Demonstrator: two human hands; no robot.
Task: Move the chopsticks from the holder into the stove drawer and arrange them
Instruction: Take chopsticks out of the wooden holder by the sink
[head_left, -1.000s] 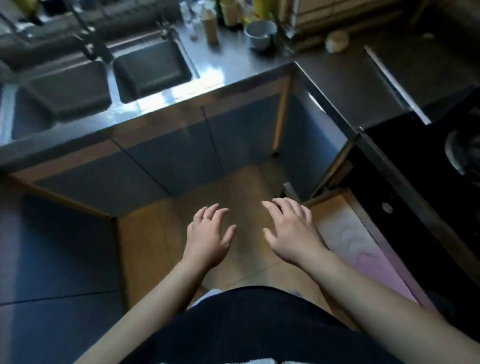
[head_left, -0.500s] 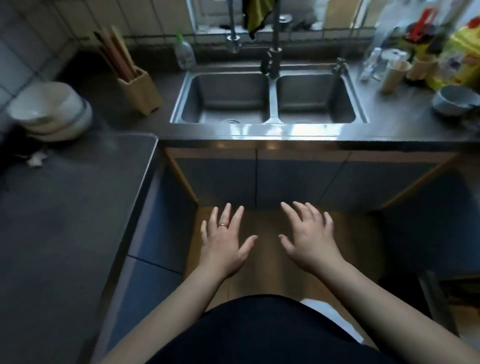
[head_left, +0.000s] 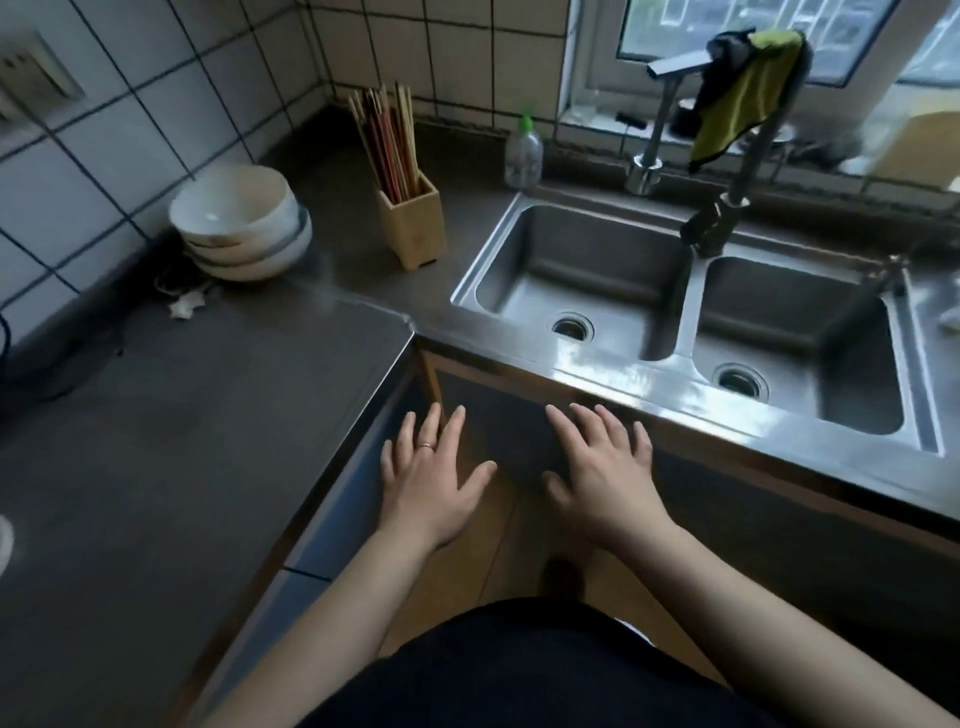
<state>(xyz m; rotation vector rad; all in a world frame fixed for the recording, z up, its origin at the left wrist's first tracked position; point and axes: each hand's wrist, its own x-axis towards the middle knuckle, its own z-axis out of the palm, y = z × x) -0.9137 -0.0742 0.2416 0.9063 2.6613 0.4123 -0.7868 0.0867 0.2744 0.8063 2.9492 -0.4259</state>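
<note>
Several chopsticks, pale and reddish, stand upright in a square wooden holder on the grey counter, left of the sink and near the tiled corner. My left hand, with a ring on one finger, hovers palm down with fingers spread, in front of the counter's corner edge. My right hand hovers beside it, also flat and empty, just before the sink's front rim. Both hands are well short of the holder. The stove drawer is out of view.
Stacked white bowls sit left of the holder. A double steel sink lies to the right, with a faucet carrying a yellow cloth. A soap bottle stands behind the sink. Grey countertop spreads at left.
The view has swung left from the open stove drawer to the sink and the chopstick holder. Both hands stayed empty and spread, now raised closer to the counter edge.
</note>
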